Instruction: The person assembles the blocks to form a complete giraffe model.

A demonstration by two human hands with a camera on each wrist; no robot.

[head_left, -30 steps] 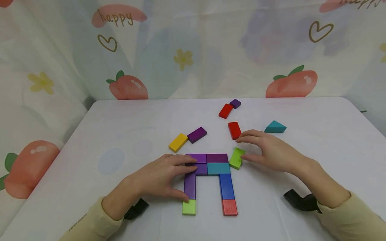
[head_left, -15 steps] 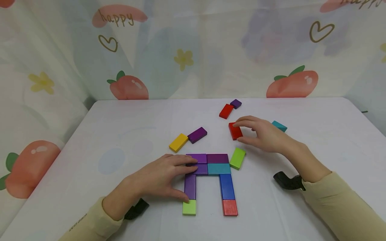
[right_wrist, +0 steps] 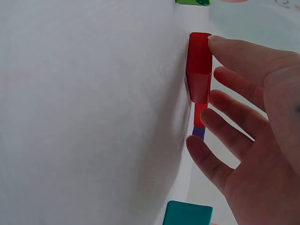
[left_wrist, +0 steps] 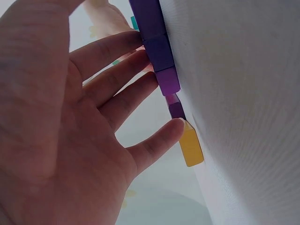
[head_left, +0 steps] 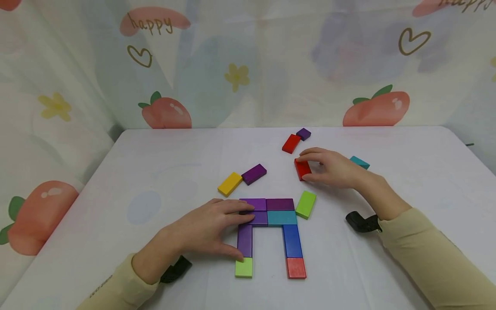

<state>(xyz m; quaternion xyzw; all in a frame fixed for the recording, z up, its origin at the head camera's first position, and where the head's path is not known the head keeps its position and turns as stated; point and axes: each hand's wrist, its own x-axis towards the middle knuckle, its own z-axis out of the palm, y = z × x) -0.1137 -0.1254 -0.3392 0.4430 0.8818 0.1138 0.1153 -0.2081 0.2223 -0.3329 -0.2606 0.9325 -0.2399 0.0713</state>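
Room: I stand by a corner hung with pale cloth (head_left: pixel 279 51), across twelve o'clock and along ten, printed with peaches (head_left: pixel 166 113), yellow flowers (head_left: pixel 237 76) and the word "happy" (head_left: pixel 151 23).
Tabletop (head_left: pixel 426 185): white, faintly creased, rounded at its far corners; six o'clock is the person's side, and the clock centres on the block figure (head_left: pixel 281 218).
Block figure: flat coloured blocks set edge to edge like an arch, two legs toward six o'clock.
Left hand (head_left: pixel 211 226): at nine, fingers stretched over purple blocks (head_left: pixel 244 239), thumb by the lime end block (head_left: pixel 243 269); grip loose, clasping nothing.
Right hand (head_left: pixel 337 170): grip pinching a red block (head_left: pixel 302 169), thumb at its near end, a finger at its far end.
Red block: at one o'clock, flat on the tabletop.
Loose blocks: lime block (head_left: pixel 306 204) at two, just beside the figure; teal block (head_left: pixel 360 162) farther out; yellow block (head_left: pixel 230 184) and dark purple block (head_left: pixel 254 174) at eleven; second red block (head_left: pixel 291 143) and small purple block (head_left: pixel 304 134) near the far edge.
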